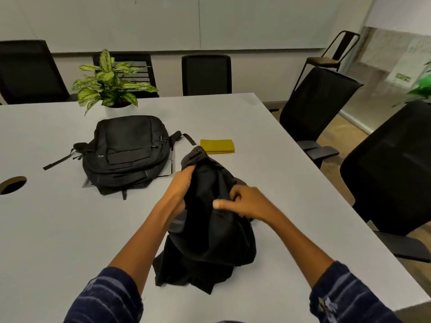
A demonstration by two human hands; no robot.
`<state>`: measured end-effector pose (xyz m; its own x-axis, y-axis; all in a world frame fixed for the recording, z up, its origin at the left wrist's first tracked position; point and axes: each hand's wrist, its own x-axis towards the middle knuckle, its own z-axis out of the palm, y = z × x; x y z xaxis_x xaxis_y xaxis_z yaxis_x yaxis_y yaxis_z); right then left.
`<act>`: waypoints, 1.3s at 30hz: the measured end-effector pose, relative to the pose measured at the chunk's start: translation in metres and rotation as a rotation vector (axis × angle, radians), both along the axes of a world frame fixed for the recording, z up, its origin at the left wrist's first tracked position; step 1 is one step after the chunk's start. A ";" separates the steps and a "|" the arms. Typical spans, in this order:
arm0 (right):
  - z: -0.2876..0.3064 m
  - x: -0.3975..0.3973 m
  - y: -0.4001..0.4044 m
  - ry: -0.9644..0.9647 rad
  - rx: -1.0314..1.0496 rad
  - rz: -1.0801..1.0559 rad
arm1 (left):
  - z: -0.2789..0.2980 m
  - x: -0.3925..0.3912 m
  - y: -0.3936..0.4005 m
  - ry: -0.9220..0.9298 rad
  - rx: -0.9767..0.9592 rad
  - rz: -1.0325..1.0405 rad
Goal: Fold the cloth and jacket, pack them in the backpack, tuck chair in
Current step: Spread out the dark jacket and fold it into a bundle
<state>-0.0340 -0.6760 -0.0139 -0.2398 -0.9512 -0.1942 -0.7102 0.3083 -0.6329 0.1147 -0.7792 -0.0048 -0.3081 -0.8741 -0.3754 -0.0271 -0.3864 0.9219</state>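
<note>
A black jacket (210, 241) hangs bunched above the grey table (58, 229), its lower folds resting on the tabletop. My left hand (180, 190) grips its upper left part near the collar. My right hand (245, 201) pinches the fabric on the right side. A folded yellow cloth (217, 146) lies flat beyond the jacket. The black backpack (127, 152) lies on the table to the left, zipped as far as I can see, straps spread out.
A potted plant (112, 87) stands behind the backpack. A round cable hole (11, 184) is at the table's left. Black office chairs line the far side (206, 74) and the right side (317, 106), with another chair at near right (391, 169).
</note>
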 end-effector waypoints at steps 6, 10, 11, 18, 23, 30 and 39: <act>0.003 -0.031 -0.001 -0.254 -0.125 -0.254 | 0.016 0.023 -0.022 -0.065 -0.146 0.072; 0.035 -0.050 -0.013 -0.323 -0.233 -0.257 | 0.027 0.030 -0.034 -0.067 -0.203 0.092; 0.041 -0.049 -0.017 -0.361 -0.264 -0.252 | 0.031 0.029 -0.035 -0.052 -0.197 0.095; 0.084 -0.056 -0.040 -0.559 -0.539 -0.252 | 0.075 0.048 -0.053 -0.035 -0.272 0.105; 0.111 -0.065 -0.057 -0.497 -0.571 -0.199 | 0.097 0.043 -0.054 0.039 -0.282 0.096; 0.074 -0.059 -0.059 -0.075 -0.619 -0.302 | 0.086 0.032 -0.037 0.205 -0.014 0.143; -0.003 -0.003 -0.039 -0.286 -0.192 -0.296 | 0.108 0.023 -0.030 0.328 -0.154 0.128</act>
